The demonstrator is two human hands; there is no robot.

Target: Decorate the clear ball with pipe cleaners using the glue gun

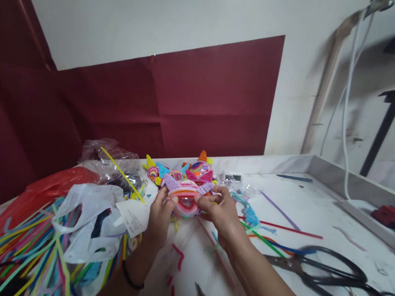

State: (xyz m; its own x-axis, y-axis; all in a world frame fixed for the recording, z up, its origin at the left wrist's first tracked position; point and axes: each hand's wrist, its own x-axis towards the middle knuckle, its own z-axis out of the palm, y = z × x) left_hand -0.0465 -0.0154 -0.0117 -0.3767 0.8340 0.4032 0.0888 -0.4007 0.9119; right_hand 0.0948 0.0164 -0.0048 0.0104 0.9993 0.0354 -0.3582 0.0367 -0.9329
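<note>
On table (321,224), mid-frame: craft (184,197) of pipe cleaners pinched between left hand (162,213) and right hand (218,209), both clamped on it; scissors (341,283) at right, cleaner pile (32,251) at left.

The pile of pipe cleaners (32,251) runs off the bottom edge; the scissors (341,286) are blurred at their blades.

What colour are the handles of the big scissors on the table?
Black; the scissors show clearly in the head view, right of the right hand.
</note>
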